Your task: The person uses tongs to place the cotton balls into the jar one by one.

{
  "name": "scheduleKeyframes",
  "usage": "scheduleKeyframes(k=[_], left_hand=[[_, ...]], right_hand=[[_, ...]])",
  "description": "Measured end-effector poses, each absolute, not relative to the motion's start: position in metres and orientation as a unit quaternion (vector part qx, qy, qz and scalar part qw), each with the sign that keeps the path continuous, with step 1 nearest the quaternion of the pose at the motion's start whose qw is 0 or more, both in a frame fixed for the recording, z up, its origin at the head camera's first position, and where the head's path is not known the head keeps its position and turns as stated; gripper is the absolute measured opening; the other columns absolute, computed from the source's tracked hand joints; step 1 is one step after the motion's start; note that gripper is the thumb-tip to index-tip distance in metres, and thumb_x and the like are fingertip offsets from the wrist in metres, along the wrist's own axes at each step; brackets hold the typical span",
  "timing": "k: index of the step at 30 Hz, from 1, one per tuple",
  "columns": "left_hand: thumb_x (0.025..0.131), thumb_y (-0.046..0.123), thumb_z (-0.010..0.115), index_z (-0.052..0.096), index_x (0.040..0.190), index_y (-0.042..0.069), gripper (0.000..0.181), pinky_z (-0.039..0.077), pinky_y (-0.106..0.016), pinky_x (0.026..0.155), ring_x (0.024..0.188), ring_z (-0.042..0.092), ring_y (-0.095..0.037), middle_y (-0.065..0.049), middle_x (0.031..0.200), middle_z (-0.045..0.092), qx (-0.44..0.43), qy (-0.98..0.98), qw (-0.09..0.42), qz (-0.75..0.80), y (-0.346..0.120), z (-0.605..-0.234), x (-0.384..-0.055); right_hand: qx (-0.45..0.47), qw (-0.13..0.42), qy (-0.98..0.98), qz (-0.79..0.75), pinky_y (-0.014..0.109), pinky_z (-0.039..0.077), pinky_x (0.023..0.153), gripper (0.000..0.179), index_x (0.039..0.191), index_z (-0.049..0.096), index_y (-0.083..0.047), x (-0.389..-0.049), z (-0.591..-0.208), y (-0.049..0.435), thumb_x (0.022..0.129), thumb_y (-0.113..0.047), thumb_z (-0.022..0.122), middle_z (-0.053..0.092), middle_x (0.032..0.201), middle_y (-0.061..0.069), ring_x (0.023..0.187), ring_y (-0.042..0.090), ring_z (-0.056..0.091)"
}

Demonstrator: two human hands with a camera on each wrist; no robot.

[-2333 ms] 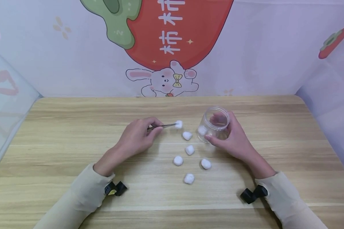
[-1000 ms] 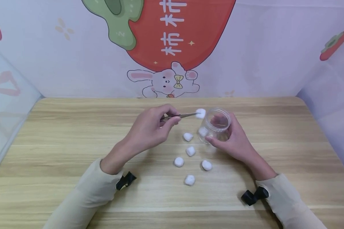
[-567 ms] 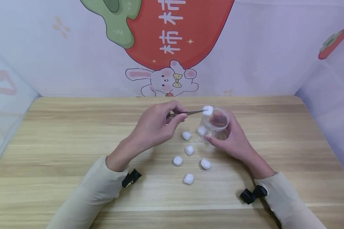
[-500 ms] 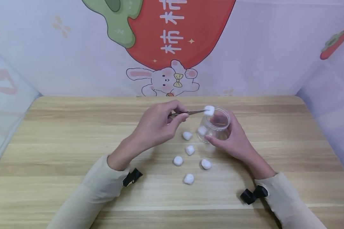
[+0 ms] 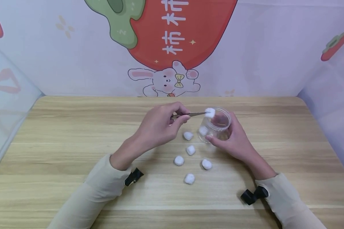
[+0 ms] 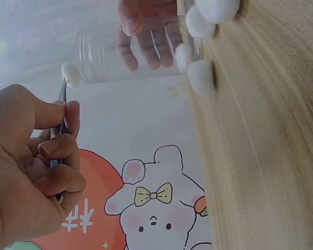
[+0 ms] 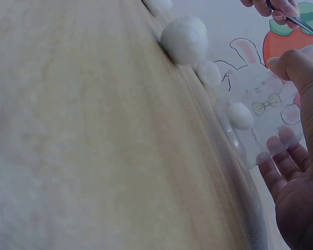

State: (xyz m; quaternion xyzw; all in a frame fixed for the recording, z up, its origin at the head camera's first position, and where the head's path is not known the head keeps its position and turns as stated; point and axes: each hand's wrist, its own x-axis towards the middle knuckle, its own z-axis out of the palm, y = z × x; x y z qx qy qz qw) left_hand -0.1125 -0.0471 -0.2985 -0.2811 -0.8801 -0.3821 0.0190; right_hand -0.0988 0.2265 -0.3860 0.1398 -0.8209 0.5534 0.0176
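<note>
Brings one cotton ball [image 5: 210,112], compared with the earliest frame, from out at nine o'clock of the clear jar [image 5: 211,128] to the ten o'clock edge of its open mouth. Looks white, soft and fuzzy, roundish but slightly squared. Sits in the tips of slim metal tweezers [image 5: 196,114], close at the rim; cannot tell whether touching. Pinches the tweezers between thumb and curled fingers with the left grip [image 5: 160,124], on the nine o'clock side. Wraps the right grip [image 5: 235,140] round the jar from four o'clock. Shows another cotton ball [image 5: 203,130] low inside, toward eight o'clock. Has five loose cotton balls [image 5: 190,150], white and lumpy, lying apart on the wood-grain table [image 5: 74,133], between six and nine o'clock of the jar.
</note>
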Motion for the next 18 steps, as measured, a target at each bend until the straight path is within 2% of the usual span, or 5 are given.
scheduleKeyframes(k=[10, 18], left_hand=[[0.102, 0.019, 0.072, 0.075, 0.110, 0.013, 0.011, 0.051, -0.028, 0.069, 0.080, 0.063, -0.012, 0.004, 0.093, 0.076, -0.283, -0.883, 0.022, -0.374, -0.0465, -0.3003, -0.1121], [0.102, 0.018, 0.072, 0.075, 0.111, 0.013, 0.011, 0.059, -0.032, 0.077, 0.086, 0.068, -0.011, 0.003, 0.097, 0.078, -0.285, -0.884, 0.023, -0.371, -0.0444, -0.3007, -0.1133]], right_hand=[[0.130, 0.012, -0.828, 0.546, 0.011, 0.039, 0.112, 0.072, 0.142, 0.045, -0.005, -0.0976, -0.3843, 0.2253, 0.083, -0.001, 0.086, 0.062, 0.132, 0.007, 0.130, 0.022, 0.061], [0.132, 0.017, -0.825, 0.550, 0.010, 0.039, 0.113, 0.073, 0.142, 0.044, -0.005, -0.0970, -0.3836, 0.2250, 0.082, 0.000, 0.086, 0.062, 0.130, 0.005, 0.129, 0.019, 0.062]])
